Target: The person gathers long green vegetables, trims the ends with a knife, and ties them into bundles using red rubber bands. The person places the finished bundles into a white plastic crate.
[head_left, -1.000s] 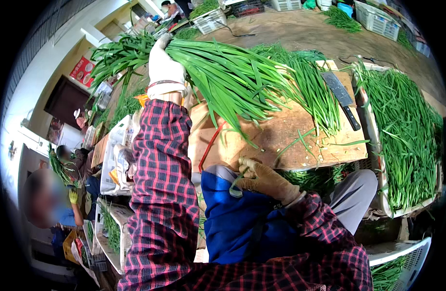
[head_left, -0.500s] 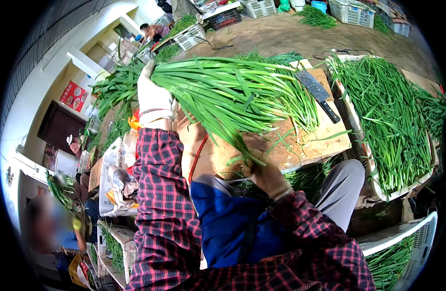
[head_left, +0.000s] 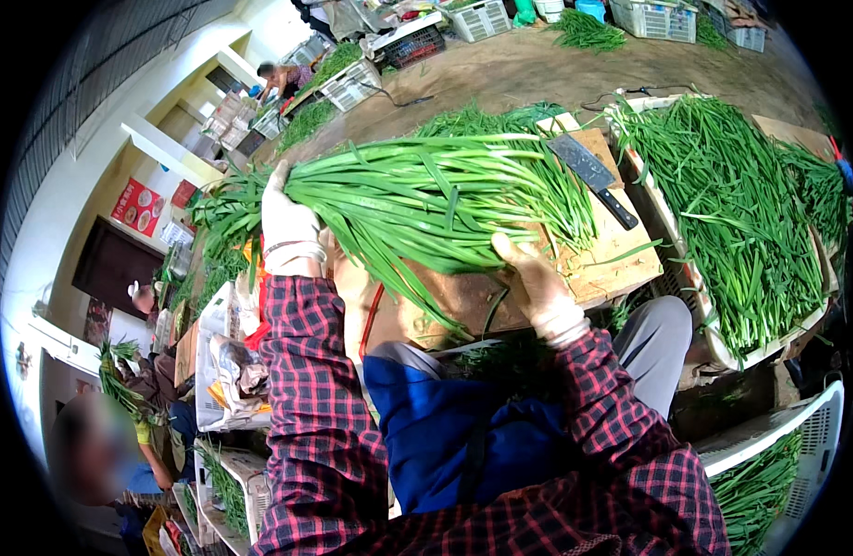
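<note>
A large bunch of garlic chives (head_left: 398,190) lies across above a wooden board (head_left: 621,269), pale stem ends to the right and green leaves to the left. My left hand (head_left: 290,222), in a white glove, is closed around the leafy part. At the near edge of the bunch, my right hand (head_left: 539,287) has its thumb up against the stems. Its fingers are partly hidden and appear closed on a few chives; a dark strand hangs below them. A cleaver (head_left: 593,176) with a black handle rests on the board beyond the stem ends.
A white crate (head_left: 718,357) heaped with cut chives stands to the right. Another white crate (head_left: 820,454) is at lower right. On the left, a crate (head_left: 202,375) holds plastic bags. A co-worker (head_left: 93,449) sits at far left, and another person (head_left: 283,79) works farther back.
My right hand has let the drooping leaf tips go and moved up and right to the stems. The bunch has dropped slightly, and the loose leaf tips now hang over the board.
</note>
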The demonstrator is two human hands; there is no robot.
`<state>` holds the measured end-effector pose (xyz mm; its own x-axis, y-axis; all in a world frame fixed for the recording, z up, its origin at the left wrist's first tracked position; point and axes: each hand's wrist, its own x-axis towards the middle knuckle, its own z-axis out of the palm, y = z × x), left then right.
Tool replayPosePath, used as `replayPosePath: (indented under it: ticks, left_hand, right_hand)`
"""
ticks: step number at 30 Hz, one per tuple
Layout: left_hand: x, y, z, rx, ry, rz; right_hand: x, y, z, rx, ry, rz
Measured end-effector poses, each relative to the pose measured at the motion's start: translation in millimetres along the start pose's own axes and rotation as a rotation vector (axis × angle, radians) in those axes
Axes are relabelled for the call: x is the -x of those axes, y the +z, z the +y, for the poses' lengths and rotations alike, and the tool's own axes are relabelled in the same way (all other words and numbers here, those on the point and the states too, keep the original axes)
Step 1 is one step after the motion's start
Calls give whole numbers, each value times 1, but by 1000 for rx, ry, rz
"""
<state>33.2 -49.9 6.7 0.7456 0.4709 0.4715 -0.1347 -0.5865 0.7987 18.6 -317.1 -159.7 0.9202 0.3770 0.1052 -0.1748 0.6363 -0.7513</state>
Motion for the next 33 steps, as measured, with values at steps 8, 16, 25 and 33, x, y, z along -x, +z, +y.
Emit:
replayPosePath:
  ticks: [8, 16, 25, 33]
  left_hand:
    - [-13, -21, -53, 90, -11, 60]
    - [-8, -22, -53, 55, -65, 98]
    - [11, 8, -49, 362, -191, 84]
    - [21, -9, -67, 161, -135, 106]
  right_hand:
    - [25, -28, 8, 232, 168, 33]
    - [74, -80, -1, 1420, -184, 267]
    - [1, -23, 4, 1020, -267, 270]
    - [19, 9, 17, 1208, -205, 322]
